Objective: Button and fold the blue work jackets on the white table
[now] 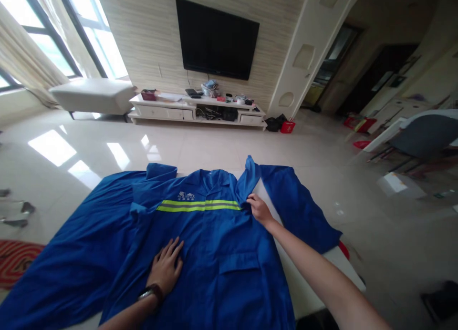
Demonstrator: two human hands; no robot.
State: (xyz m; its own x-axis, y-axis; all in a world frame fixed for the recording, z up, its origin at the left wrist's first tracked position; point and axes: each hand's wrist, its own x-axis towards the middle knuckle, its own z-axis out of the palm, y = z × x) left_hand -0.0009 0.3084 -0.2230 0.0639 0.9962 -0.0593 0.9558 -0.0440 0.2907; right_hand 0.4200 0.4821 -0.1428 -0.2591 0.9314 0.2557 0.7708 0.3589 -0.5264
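A blue work jacket [200, 244] lies spread out, front up, with its collar at the far end and a yellow-and-grey reflective stripe [186, 206] across the chest. White printing shows above the stripe. My left hand [166, 265], a watch on its wrist, rests flat on the jacket front with fingers spread. My right hand [258, 208] pinches the jacket's cloth near the armhole, by the stripe's right end. From there a bit of sleeve stands up, and the rest of that sleeve [300, 211] lies out to the right. More blue cloth [82, 239] covers the left side.
The jacket lies on a white table [332, 273], whose edge shows at right. Beyond the tiled floor stand a low TV cabinet [157, 111] with clutter and a white bench [93, 96]. A grey chair [425, 134] is at right, a red patterned mat [17, 261] at left.
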